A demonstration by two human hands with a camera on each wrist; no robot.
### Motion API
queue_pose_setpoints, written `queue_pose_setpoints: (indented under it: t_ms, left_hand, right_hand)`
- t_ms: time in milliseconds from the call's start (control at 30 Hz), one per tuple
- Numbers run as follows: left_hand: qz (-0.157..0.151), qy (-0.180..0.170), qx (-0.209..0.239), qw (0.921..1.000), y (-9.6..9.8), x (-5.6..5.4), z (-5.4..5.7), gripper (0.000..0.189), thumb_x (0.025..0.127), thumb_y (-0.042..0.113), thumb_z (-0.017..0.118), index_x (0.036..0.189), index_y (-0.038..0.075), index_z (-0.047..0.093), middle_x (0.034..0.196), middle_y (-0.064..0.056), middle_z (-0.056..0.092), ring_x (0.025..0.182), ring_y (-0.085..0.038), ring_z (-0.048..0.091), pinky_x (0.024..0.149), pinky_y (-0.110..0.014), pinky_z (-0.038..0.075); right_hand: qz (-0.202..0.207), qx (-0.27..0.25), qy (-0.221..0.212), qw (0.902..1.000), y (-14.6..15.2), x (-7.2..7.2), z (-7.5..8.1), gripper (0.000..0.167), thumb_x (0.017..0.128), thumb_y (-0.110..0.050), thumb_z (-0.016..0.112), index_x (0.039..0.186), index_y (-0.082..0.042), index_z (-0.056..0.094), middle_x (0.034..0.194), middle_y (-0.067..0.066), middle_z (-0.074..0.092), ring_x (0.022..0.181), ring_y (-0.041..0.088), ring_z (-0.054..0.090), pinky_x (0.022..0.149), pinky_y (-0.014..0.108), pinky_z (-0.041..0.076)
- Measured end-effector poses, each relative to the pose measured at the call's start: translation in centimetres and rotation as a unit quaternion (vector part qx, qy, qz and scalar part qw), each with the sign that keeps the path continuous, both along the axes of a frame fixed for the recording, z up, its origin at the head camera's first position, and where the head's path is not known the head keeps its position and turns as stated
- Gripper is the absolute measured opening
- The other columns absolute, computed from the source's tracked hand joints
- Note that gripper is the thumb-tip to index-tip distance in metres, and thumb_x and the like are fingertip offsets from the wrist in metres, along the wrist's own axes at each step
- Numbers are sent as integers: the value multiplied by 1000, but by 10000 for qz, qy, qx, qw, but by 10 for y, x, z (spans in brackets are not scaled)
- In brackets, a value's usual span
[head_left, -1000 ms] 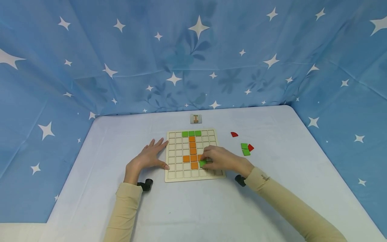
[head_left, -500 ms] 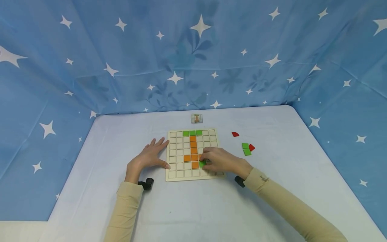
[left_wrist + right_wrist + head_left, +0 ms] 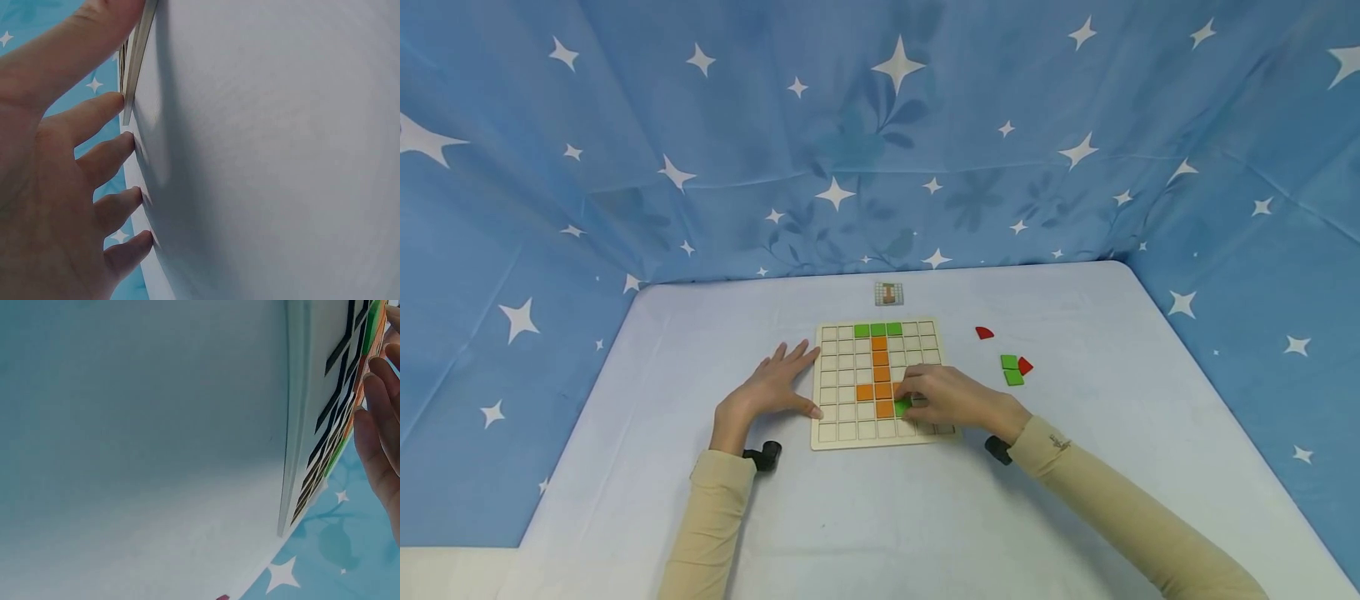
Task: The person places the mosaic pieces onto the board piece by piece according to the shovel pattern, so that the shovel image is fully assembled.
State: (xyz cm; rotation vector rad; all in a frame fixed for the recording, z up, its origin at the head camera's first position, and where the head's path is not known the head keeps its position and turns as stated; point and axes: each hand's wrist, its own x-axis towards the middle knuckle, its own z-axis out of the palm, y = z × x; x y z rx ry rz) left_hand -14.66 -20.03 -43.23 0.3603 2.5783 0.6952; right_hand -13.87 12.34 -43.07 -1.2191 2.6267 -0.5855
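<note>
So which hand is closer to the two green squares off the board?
The right hand. It's over the right side of the board, and the loose green squares lie to its right. The left hand is farther away, at the board's left edge.

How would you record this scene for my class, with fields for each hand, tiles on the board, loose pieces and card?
left hand: spread, at the left edge of the board
right hand: pinches a green tile on the board
far row: three green tiles
middle: orange tiles, a column with a short crossbar
loose, right of board: two green squares, two red pieces
card: small, patterned, beyond the board
</note>
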Motion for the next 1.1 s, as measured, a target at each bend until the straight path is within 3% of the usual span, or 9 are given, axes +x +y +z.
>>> queue_pose_setpoints:
  t_ms: [200, 367, 833, 1100]
  left_hand:
    - [-4, 18, -22, 10000, 1, -2, -3, 114, 76, 40, 91, 165, 14, 25, 173, -15, 10, 159, -44, -2, 128, -62, 2]
    - [-11, -14, 4, 10000, 1, -2, -2, 114, 75, 40, 91, 165, 13, 25, 173, -15, 10, 159, -45, -2, 128, -62, 2]
    - [4, -25, -4, 10000, 1, -1, 0, 114, 75, 40, 91, 165, 12, 25, 173, -16, 10, 158, -46, -2, 128, -63, 2]
    - [8, -21, -2, 10000, 1, -1, 0, 115, 75, 41, 91, 164, 12, 26, 173, -16, 11, 158, -46, -2, 128, -63, 2]
  right_hand:
    - [-316, -15, -317, 9990, 9, -2, 1, 21, 91, -23, 80, 111, -16, 80, 102, -5, 71, 88, 12, 61, 81, 25, 56]
    - [-444, -319, -486, 9973, 19, -3, 3, 20, 92, -18, 79, 111, -13, 79, 105, -4, 72, 90, 13, 64, 81, 27, 59]
    - [-738, -804, -351, 9934, 50, -6, 0, 20, 89, -8, 79, 109, -8, 78, 104, 1, 74, 88, 15, 65, 79, 31, 60]
    - [-1073, -808, -316, 9904, 70, -11, -1, 20, 90, -6, 77, 110, -6, 78, 103, 2, 73, 89, 16, 65, 79, 36, 60]
